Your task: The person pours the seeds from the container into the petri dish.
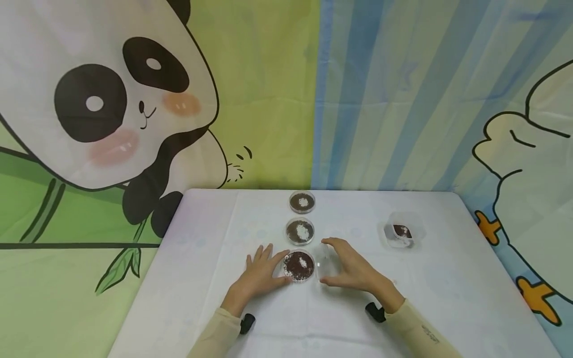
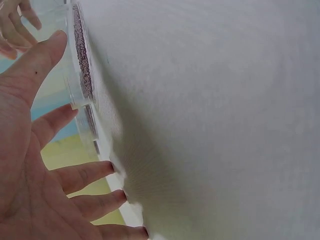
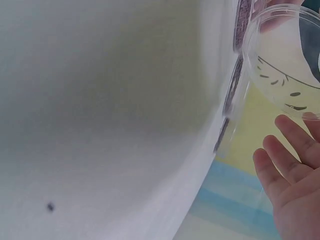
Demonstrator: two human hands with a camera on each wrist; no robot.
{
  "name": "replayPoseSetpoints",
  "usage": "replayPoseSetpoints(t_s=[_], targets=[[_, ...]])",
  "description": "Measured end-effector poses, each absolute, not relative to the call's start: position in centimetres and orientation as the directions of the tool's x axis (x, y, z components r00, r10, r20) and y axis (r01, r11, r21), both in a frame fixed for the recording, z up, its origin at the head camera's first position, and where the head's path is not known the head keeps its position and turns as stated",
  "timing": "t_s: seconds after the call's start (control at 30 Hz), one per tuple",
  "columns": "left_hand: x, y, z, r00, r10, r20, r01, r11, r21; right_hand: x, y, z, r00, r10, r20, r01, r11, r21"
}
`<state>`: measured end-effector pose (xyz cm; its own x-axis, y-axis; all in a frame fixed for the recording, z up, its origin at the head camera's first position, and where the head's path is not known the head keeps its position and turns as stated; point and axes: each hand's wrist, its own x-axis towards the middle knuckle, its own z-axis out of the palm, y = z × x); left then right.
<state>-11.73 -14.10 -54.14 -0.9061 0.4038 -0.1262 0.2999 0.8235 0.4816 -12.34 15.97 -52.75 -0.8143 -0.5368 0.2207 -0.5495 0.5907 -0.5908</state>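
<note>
Nearest me in a row of clear petri dishes is one with dark brown granules and a white patch, the near petri dish (image 1: 298, 266). My left hand (image 1: 261, 277) holds it from the left, thumb and index finger at its rim, other fingers spread over the cloth. In the left wrist view the dish (image 2: 83, 60) shows edge-on, with the index fingertip right at its rim. My right hand (image 1: 355, 266) grips a clear round lid (image 3: 252, 55) by its edge, tilted on its side just right of that dish. The right wrist view cuts off the right thumb.
Behind the near dish stand a middle petri dish (image 1: 300, 231) and a far petri dish (image 1: 302, 202), both with dark contents and white patches. A small clear tub (image 1: 396, 238) with dark granules sits on the white tablecloth (image 1: 429, 293) at right. Printed curtains (image 1: 268, 99) hang behind.
</note>
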Motion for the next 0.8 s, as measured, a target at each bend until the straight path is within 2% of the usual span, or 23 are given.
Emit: replayPoseSetpoints(t_s=[0.23, 0.53, 0.8], targets=[[-11.8, -14.2, -54.1, -0.909, 0.399, -0.124, 0.298, 0.827, 0.478, -12.7, 14.1, -52.5, -0.807, -0.556, 0.198, -0.538, 0.556, -0.634], [-11.7, -14.3, -54.2, -0.907, 0.402, -0.124, 0.302, 0.827, 0.473, -13.2, 11.8, -52.9, -0.762, -0.624, 0.174, -0.553, 0.487, -0.676], [-11.7, -14.3, -54.3, -0.904, 0.409, -0.125, 0.306, 0.823, 0.478, -13.7, 10.2, -53.6, -0.748, -0.647, 0.148, -0.571, 0.514, -0.641]])
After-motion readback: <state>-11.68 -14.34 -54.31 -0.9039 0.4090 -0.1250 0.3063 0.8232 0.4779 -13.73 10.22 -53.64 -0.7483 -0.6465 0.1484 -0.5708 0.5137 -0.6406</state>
